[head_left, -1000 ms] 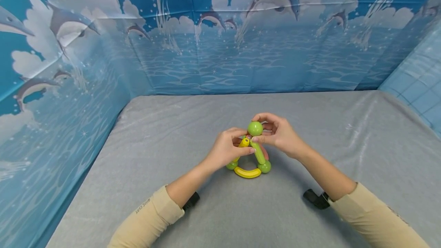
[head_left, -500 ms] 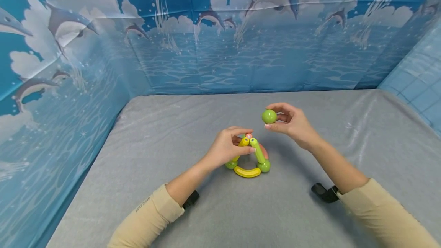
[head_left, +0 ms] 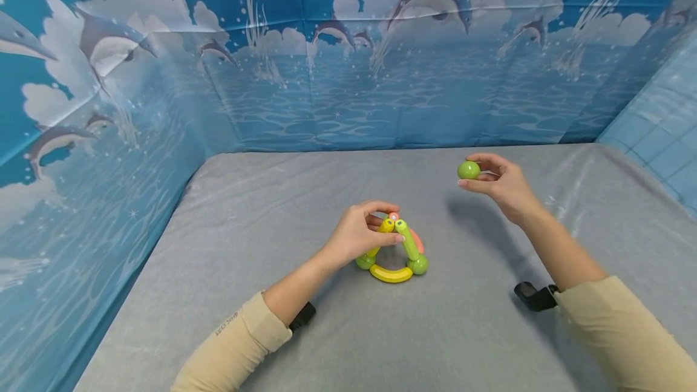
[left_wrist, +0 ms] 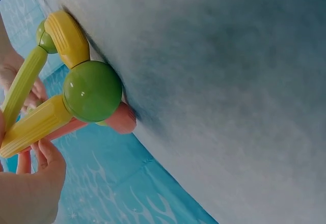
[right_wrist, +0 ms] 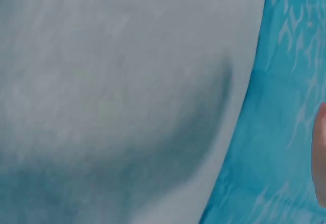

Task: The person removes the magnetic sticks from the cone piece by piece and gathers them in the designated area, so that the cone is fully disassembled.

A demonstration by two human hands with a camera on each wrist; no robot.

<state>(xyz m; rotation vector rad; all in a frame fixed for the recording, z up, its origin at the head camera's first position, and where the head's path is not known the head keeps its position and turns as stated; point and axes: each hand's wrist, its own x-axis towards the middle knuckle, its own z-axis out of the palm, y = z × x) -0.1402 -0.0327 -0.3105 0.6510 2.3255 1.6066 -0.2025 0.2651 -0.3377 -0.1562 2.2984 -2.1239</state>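
My left hand [head_left: 356, 235] steadies a small frame of magnetic building rods and balls standing on the grey cloth, thumb and fingers around the rods near its top. A yellow rod [head_left: 387, 225], a lime-green rod [head_left: 408, 243] and a pink-red one lean together there, their upper ends bare. At the base, a curved yellow rod [head_left: 391, 274] joins two green balls; the nearer ball [left_wrist: 93, 91] looms large in the left wrist view. Off to the right, my right hand [head_left: 509, 189] pinches a loose green ball [head_left: 468, 170] in the air, thumb below and fingers above.
Grey cloth [head_left: 305, 198] covers the table. A blue dolphin-print curtain [head_left: 348, 95] stands along its back and left edges, with pale blue tile print at right. A black wrist-camera mount [head_left: 536, 296] projects beneath the right forearm.
My right hand has lifted the green ball off the top of the frame and carried it right and farther back. My left hand has kept its hold on the rods.
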